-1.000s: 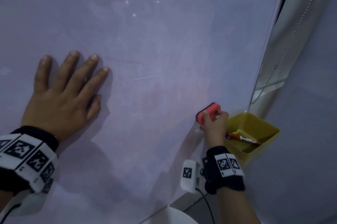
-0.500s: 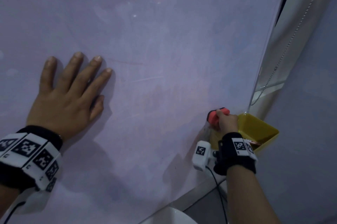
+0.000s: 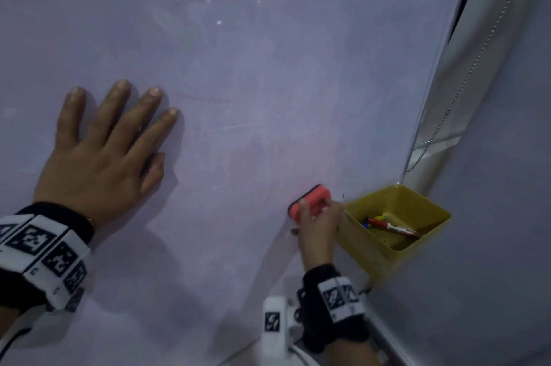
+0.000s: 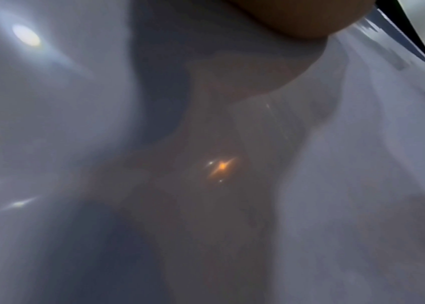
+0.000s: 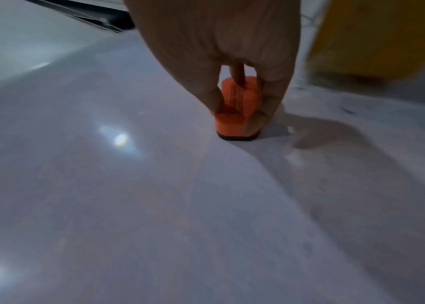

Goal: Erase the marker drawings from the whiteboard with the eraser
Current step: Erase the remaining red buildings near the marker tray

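Note:
The whiteboard (image 3: 268, 82) fills most of the head view, smeared with faint pinkish marker haze and a thin reddish line (image 3: 205, 99) right of my left fingertips. My left hand (image 3: 104, 151) lies flat on the board with its fingers spread. My right hand (image 3: 319, 222) grips the red eraser (image 3: 310, 201) near the board's lower right corner. In the right wrist view the thumb and fingers pinch the eraser (image 5: 234, 115), whose dark felt base sits on the whiteboard (image 5: 128, 185). The left wrist view shows only the blurred board (image 4: 362, 164) with light glints.
A yellow tray (image 3: 372, 249) hangs by the board's lower right corner, just right of my right hand, holding a red marker (image 3: 393, 228) and small coloured bits. A bead chain (image 3: 465, 79) hangs by the window frame at right. The board's bottom edge runs below my right wrist.
My right hand with the eraser slid right and down toward the yellow tray, then came back left and up to near where it was. My left hand has stayed flat on the board.

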A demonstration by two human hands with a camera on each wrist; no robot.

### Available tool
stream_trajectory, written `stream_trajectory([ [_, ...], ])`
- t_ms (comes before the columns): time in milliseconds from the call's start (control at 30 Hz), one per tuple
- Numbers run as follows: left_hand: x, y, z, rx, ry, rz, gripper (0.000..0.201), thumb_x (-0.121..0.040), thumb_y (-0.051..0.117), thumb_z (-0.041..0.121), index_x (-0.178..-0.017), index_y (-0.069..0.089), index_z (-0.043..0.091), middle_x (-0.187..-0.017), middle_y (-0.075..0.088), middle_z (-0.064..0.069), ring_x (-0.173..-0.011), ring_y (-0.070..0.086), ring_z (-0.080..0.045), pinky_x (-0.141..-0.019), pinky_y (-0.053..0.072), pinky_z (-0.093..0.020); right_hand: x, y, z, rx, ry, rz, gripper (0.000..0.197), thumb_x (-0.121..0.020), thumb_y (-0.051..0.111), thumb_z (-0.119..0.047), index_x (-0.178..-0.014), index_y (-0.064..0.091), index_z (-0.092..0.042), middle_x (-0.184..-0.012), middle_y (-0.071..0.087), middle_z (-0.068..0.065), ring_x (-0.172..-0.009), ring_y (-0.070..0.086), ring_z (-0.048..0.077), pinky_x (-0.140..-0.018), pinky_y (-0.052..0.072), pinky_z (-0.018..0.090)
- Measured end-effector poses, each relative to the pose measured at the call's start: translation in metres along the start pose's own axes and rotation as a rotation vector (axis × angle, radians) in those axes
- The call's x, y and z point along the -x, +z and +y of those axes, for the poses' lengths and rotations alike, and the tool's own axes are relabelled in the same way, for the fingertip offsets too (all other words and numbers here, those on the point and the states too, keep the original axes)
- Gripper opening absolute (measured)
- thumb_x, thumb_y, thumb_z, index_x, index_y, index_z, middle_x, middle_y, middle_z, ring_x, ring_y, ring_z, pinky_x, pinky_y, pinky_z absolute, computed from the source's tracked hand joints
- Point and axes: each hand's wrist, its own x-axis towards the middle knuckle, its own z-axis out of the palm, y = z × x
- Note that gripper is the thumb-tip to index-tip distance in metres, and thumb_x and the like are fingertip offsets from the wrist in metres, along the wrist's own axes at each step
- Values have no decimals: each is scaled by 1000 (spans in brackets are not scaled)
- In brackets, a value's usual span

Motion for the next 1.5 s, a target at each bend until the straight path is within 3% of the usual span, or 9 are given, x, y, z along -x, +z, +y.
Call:
stream_trajectory([
  [200,-1,-3,1,-44,28,44,56,-95,36,28,-148,27,12,-156,17,-8,-144,12,-31,-112,7,-54,8,-10,58,-318,435,189,44,-92,52,-6,-133,35,-9,-130,44,20,-94,50,31,-51,46,34],
  [333,-1,0,0,-51,24,38,56,-96,34,27,-148,26,11,-157,14,-8,-144,11,-31,-107,18,-60,29,10,47,-189,118,37,40,-89,58,-7,-123,39,-16,-124,46,11,-105,54,26,-84,51,49],
  [433,-1,0,-2,-21,20,-9,56,-97,33,27,-149,22,12,-157,12,-8,-144,8,-32,-101,26,-67,45,21,72,-115,104,52,43,-87,60,-8,-125,39,-14,-120,44,9,-103,53,24,-85,51,45],
  [633,-2,-7,1,-119,33,29,57,-94,40,27,-147,30,10,-151,25,-13,-144,10,-31,-112,5,-52,66,12,148,-130,633,224,44,-87,54,4,-128,37,4,-123,50,32,-88,54,32,-65,44,33],
  [800,-3,-7,-1,-119,58,21,57,-95,38,28,-147,28,9,-153,21,-13,-144,8,-31,-113,2,-51,65,35,78,-139,116,200,39,-83,59,6,-118,43,-4,-117,47,19,-109,50,37,-94,43,40],
  [933,0,-5,0,-43,31,19,56,-97,34,27,-149,22,11,-158,10,-8,-145,6,-30,-109,14,-60,30,22,2,-102,-182,152,41,-85,61,-6,-122,45,-3,-114,43,12,-105,45,25,-91,41,36],
  [1133,0,2,-3,20,18,-31,57,-97,32,29,-150,19,13,-158,7,-7,-144,5,-33,-98,26,-72,-59,-30,-17,51,-10,131,41,-81,63,-18,-112,37,-14,-113,48,13,-105,54,36,-91,46,52],
  [1267,1,4,-1,0,24,23,55,-97,33,28,-149,23,12,-157,13,-9,-144,9,-33,-104,22,-66,-73,-51,-39,325,-125,35,74,-86,60,-9,-146,16,-15,-136,41,18,-118,46,32,-100,40,41],
  [1500,1,2,0,-40,43,59,56,-96,34,27,-148,25,10,-157,14,-9,-144,10,-33,-106,16,-59,-82,-60,-46,568,-212,73,61,-78,68,-7,-130,38,-17,-122,52,17,-104,55,37,-88,47,49],
])
